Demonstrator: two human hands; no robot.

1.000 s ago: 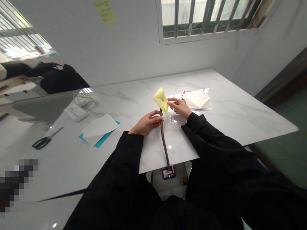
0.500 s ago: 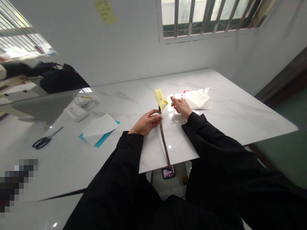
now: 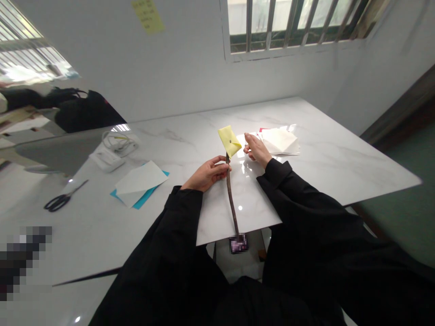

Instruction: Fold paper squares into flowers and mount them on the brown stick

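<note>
My left hand pinches a thin brown stick near its upper end. A folded yellow paper piece with a small dark spot at its middle sits at the top of the stick. The stick's lower end reaches past the table's front edge. Just right of the yellow paper is my right hand, apart from it, with its fingers bent; whether anything small is between them is hidden. Beyond that hand lies a stack of cream paper with a bit of red paper under it.
On the white marbled table, black scissors lie at the left. White paper rests on blue paper beside them. Behind are a white box and a coiled cable. A yellow note is on the wall.
The yellow paper has turned slightly and shifted a little to the right, and the stick has tilted slightly with it. The fingers of my right hand have lifted and changed their bend a little.
</note>
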